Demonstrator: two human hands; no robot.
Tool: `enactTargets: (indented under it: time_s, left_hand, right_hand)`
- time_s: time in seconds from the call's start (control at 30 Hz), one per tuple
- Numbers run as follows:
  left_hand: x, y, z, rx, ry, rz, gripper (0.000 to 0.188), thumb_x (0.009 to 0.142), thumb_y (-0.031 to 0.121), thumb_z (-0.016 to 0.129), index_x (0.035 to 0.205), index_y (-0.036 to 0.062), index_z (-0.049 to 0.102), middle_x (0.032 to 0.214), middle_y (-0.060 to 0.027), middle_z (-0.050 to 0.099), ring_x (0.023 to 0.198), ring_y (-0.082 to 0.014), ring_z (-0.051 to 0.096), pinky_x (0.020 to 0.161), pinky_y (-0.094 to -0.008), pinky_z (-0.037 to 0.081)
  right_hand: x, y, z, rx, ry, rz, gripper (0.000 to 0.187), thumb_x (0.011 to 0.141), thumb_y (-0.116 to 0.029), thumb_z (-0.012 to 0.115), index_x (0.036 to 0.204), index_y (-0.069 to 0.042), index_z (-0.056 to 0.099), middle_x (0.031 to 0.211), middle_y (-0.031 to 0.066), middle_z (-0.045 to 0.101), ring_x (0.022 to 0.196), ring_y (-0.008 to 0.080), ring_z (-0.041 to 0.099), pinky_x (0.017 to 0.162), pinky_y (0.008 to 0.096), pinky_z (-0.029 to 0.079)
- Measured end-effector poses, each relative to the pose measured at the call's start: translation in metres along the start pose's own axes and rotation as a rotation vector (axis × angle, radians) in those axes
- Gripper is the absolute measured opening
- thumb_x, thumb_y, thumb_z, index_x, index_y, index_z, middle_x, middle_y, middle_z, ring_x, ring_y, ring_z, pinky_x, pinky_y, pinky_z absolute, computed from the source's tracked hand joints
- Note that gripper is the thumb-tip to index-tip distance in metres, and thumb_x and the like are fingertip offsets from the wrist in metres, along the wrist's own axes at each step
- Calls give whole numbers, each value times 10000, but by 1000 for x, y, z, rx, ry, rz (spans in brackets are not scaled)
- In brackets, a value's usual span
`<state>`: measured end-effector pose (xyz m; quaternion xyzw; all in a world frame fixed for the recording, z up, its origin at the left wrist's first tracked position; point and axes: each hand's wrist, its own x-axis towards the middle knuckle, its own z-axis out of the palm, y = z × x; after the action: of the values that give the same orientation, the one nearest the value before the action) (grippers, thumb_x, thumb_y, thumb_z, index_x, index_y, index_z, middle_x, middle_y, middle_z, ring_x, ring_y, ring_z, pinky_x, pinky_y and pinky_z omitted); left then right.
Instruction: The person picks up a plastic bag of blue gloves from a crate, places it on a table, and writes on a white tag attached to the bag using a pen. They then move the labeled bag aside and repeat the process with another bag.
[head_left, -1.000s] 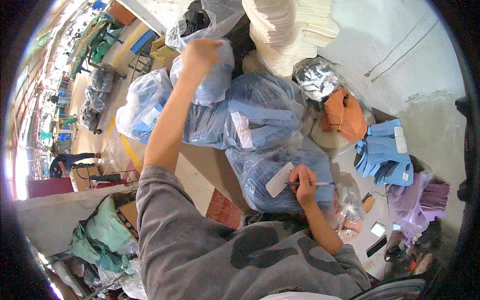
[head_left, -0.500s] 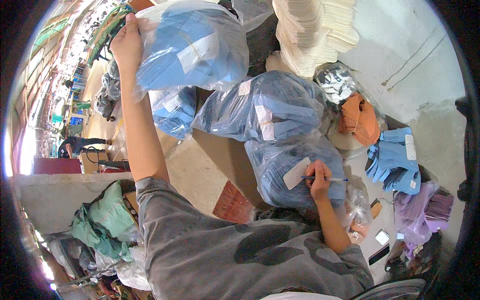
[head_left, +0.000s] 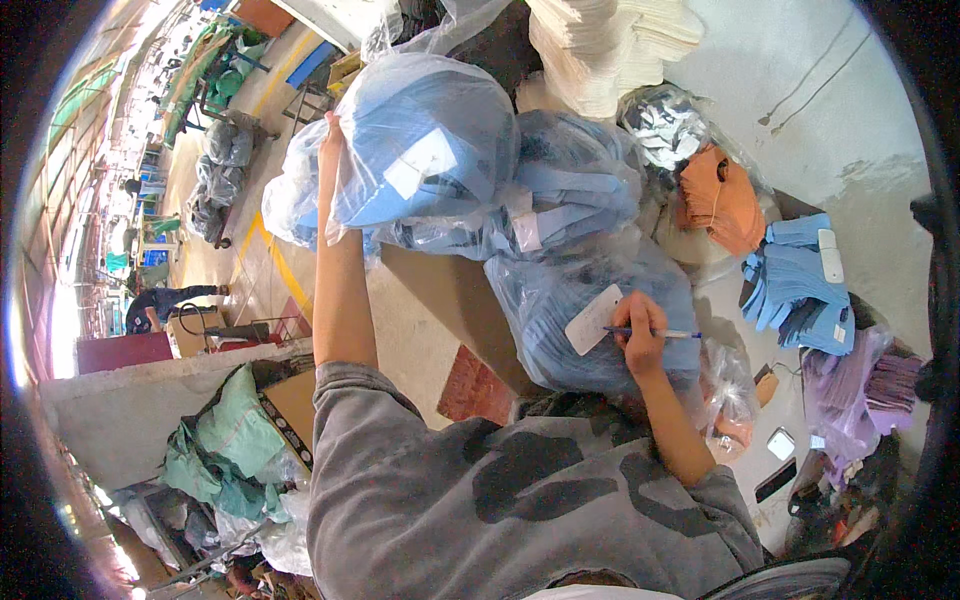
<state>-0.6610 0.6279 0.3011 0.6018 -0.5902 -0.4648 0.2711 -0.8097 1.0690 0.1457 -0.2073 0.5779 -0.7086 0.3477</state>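
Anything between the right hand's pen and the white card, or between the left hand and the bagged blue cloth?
Nothing visible stands between the pen in the right hand and the white card; the pen's end overlaps the card's edge in this view. At the left hand, the clear plastic bag separates it from the blue cloth.

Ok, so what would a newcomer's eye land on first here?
Probably the big clear bag of blue pieces at upper centre-left, with the left hand at its left edge. Next, right of centre, the right hand holds a pen by a white card on another blue-filled bag. A tall cream stack stands out at the top.
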Motion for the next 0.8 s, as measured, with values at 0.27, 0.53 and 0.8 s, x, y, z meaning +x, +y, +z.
enactTargets:
  time_s: [0.27,0.53,0.8]
  left_hand:
    - [7,-23,-15,-105,-50,-1,717,980,687,456,1237,34,604,987,-60,657,720,-140,568,640,-301,457]
    - [-6,-3,-44,-134,-192,172,792,964,712,459,1372,39,539,1090,-89,663,733,-125,578,628,-287,453]
    - [-94,-18,-18,764,28,856,1085,749,500,837,1594,115,274,1454,-242,529,1341,-363,531,1060,-416,438]
  right_hand:
    - [3,2,2,-4,18,17,428,1069,-333,439,725,-84,495,636,11,506,477,61,393,397,227,268]
    - [1,6,0,16,33,47,409,1069,-316,438,738,-81,487,653,23,504,487,72,387,391,233,263]
    - [1,3,0,-5,44,74,413,1074,-318,425,741,-82,486,672,26,503,513,69,394,395,226,267]
